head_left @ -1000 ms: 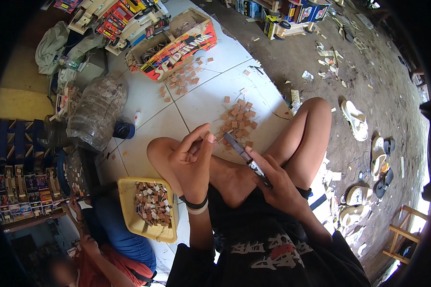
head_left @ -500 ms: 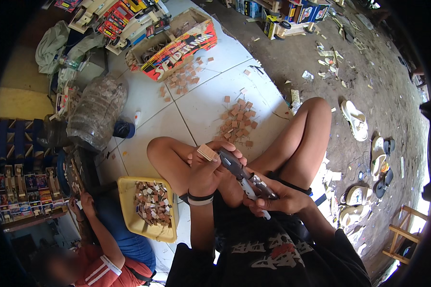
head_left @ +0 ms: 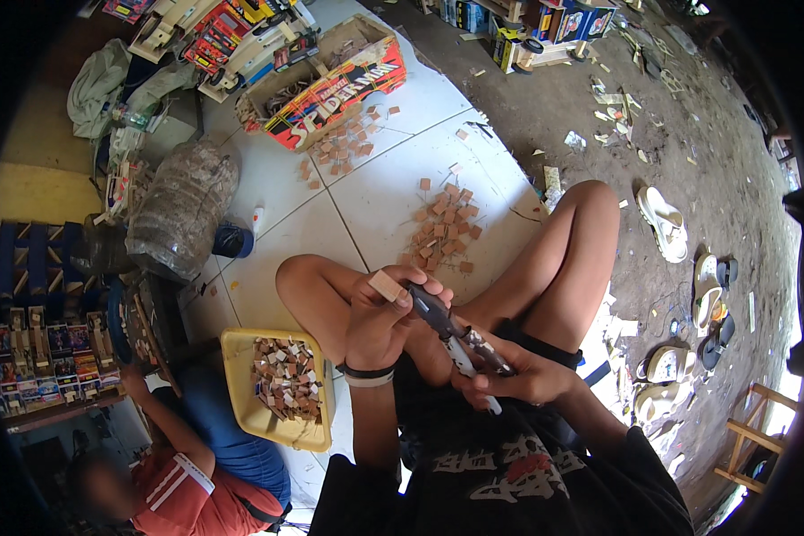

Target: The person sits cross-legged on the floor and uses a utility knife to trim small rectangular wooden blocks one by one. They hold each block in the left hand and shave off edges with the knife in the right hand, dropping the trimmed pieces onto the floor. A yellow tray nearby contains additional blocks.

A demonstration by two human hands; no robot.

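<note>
My left hand [head_left: 373, 332] is closed on a small square wooden block [head_left: 388, 286], pinched with the thumb over it. Gripped in my right hand [head_left: 534, 379] is a pair of pliers [head_left: 432, 313] with a dark head and white-wrapped handles. The head of the pliers reaches up to my left fingers beside the block; what its tip touches is hidden. Beyond my hands, a heap of small wooden squares with thin nails or wires [head_left: 447, 220] lies on the white tiles. A yellow tub [head_left: 322, 439] full of similar pieces stands by my left knee.
A second scatter of wooden squares [head_left: 338, 154] lies below an open decorated box [head_left: 348, 93]. A large plastic-wrapped bundle [head_left: 184, 210] and a dark blue cup [head_left: 232, 241] stand at left. Another person [head_left: 174, 482] sits at lower left. Sandals [head_left: 661, 223] lie on the ground at right.
My hands, the block and the pliers have hardly shifted. The other person's arm at lower left has moved, and that person's hand is now farther up and left.
</note>
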